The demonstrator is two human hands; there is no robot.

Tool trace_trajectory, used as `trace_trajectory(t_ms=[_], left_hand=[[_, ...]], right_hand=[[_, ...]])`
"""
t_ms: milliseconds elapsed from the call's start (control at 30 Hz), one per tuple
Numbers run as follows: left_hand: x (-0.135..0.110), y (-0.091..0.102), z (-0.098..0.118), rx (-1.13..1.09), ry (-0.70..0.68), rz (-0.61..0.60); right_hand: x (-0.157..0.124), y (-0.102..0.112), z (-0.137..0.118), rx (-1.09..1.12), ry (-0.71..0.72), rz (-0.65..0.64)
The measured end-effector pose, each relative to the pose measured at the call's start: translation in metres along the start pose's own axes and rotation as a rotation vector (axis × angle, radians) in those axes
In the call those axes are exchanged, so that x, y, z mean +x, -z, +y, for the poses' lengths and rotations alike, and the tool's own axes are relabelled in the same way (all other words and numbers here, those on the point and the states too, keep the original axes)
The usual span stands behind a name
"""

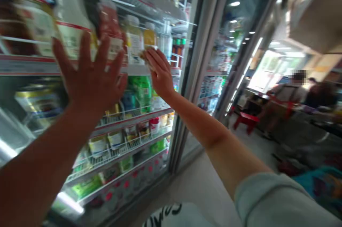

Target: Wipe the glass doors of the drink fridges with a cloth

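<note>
Your left hand (92, 81) is smeared by blur and covers parts of the bottles (109, 22) behind it, whose labels you cannot read, while the fingers of your right hand (161, 73) hide most of the tan item (143, 56) in it, leaving too little to identify. The picture's edges cut off your left forearm (45, 163), your right sleeve (280, 198) and the dark lettering (166, 215) below; the background person (290, 93) is blurred.

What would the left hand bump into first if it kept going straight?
Probably the big white bottle ahead of the left hand; I can't tell whether glass comes first.
</note>
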State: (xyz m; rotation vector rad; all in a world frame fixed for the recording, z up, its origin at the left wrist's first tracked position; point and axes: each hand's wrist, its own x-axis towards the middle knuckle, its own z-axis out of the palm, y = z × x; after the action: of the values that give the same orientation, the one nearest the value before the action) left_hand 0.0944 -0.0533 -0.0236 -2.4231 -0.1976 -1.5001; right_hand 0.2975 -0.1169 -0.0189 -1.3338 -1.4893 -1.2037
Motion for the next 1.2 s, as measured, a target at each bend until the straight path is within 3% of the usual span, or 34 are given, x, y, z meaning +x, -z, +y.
trace_trajectory(t_ms=[67,167,233,300,367,400,433,500,567,633,700,767,833,900,967,1033,1100,1133,1200], left_hand=[[-0.026,0.016,-0.011,0.216,0.014,-0.062],[-0.063,0.011,-0.018,0.317,0.061,-0.117],[-0.08,0.003,-0.025,0.336,0.072,-0.114],[-0.088,-0.003,-0.033,0.349,0.065,-0.071],[-0.09,-0.006,-0.038,0.355,0.048,-0.021],[-0.09,-0.007,-0.04,0.358,0.036,-0.005],[-0.09,-0.007,-0.04,0.361,0.032,0.001],[-0.09,-0.007,-0.039,0.368,0.051,0.004],[-0.09,-0.008,-0.038,0.365,0.079,-0.012],[-0.089,-0.008,-0.038,0.348,0.105,-0.027],[-0.088,-0.007,-0.039,0.339,0.115,-0.038],[-0.088,-0.006,-0.039,0.339,0.119,-0.049],[-0.093,-0.006,-0.035,0.334,0.134,-0.046],[-0.106,-0.009,-0.028,0.32,0.149,-0.039],[-0.125,-0.016,-0.021,0.309,0.146,-0.051],[-0.143,-0.026,-0.015,0.316,0.142,-0.078],[-0.156,-0.038,-0.014,0.337,0.177,-0.074],[-0.16,-0.044,-0.015,0.346,0.198,-0.063],[-0.164,-0.052,-0.018,0.355,0.225,-0.042]], right_hand=[[-0.032,-0.012,-0.011,0.084,0.105,-0.044],[-0.055,-0.009,-0.003,0.134,0.273,-0.179],[-0.047,-0.006,0.008,0.133,0.171,-0.075],[-0.034,-0.008,0.011,0.141,-0.013,0.113],[-0.034,-0.016,0.0,0.169,-0.108,0.241],[-0.04,-0.02,-0.011,0.191,-0.081,0.245],[-0.049,-0.023,-0.023,0.222,0.004,0.218],[-0.068,-0.026,-0.041,0.281,0.252,0.031],[-0.076,-0.023,-0.04,0.288,0.304,-0.076],[-0.071,-0.018,-0.022,0.247,0.14,-0.019],[-0.061,-0.016,-0.003,0.195,-0.076,0.14],[-0.058,-0.018,0.001,0.163,-0.187,0.255],[-0.067,-0.02,-0.009,0.185,-0.069,0.196],[-0.082,-0.018,-0.02,0.24,0.185,0.013],[-0.095,-0.011,-0.017,0.264,0.322,-0.112],[-0.102,-0.004,-0.001,0.244,0.234,-0.033],[-0.108,-0.005,0.012,0.211,0.034,0.146],[-0.112,-0.007,0.012,0.206,-0.063,0.218],[-0.126,-0.016,-0.002,0.232,-0.156,0.223]])
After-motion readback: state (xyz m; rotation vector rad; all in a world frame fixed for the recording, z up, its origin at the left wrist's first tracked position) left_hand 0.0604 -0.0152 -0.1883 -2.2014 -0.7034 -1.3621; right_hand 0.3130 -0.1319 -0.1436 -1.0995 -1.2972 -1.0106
